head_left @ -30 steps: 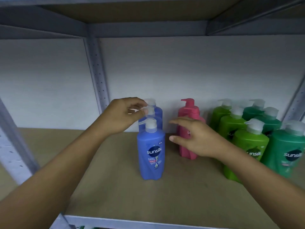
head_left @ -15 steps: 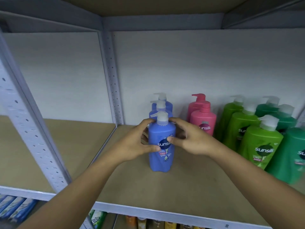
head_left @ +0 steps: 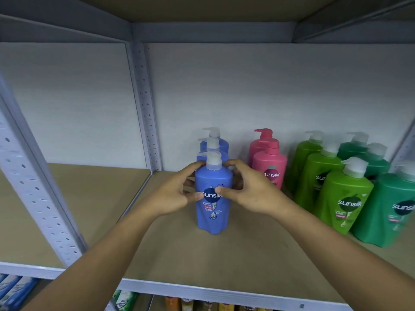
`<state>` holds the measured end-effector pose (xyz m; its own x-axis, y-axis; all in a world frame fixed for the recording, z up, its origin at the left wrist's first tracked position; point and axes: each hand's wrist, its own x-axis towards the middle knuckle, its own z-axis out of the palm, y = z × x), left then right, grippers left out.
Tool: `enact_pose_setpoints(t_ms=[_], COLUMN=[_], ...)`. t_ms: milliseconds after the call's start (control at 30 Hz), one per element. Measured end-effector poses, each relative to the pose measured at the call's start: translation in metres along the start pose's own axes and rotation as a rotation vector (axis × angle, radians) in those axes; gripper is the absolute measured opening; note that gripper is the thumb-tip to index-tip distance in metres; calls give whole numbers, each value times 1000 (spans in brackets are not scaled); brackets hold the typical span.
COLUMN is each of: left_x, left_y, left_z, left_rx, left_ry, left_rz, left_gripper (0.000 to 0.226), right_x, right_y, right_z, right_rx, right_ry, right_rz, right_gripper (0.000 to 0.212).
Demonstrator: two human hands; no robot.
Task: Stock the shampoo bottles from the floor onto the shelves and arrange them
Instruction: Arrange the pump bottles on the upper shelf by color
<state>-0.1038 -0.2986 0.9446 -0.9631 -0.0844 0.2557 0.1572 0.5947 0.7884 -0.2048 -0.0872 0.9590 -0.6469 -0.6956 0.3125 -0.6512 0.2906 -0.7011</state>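
The front blue bottle (head_left: 213,217) stood upright on the brown shelf (head_left: 202,261), its white pump on top and its dark round Sunsilk label facing forward. The left hand (head_left: 173,195) and right hand (head_left: 250,190) held it from either side, thumbs on the label. Two more blue bottles (head_left: 212,142) stood in line just behind it, toward the back wall. To the right stood two pink bottles (head_left: 272,167) with pink pumps, then a row of light green bottles (head_left: 345,194) and a blurred row of dark green bottles (head_left: 390,205), all upright.
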Motion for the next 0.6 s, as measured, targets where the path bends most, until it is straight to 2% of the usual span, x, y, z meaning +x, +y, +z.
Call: enact_pose_setpoints(t_ms=[233,367,500,600], left_x=[-2,2,3,2], left_y=[9,9,6,6], left_z=[4,8,6,7], left_rx=[-130,-130,-111,-114], left_ry=[18,82,91,94], left_rz=[2,-4,-17,-21], left_gripper=[74,70,68,68], right_x=[23,41,50,52], right_y=[-34,-48,-46,-47], right_z=[-12,-9,-5,-5], right_rx=[-39,-127,-166,-166], right_ry=[152,163,167,173], right_rz=[-64,-84,-92,-84], right_gripper=[39,31,14,13])
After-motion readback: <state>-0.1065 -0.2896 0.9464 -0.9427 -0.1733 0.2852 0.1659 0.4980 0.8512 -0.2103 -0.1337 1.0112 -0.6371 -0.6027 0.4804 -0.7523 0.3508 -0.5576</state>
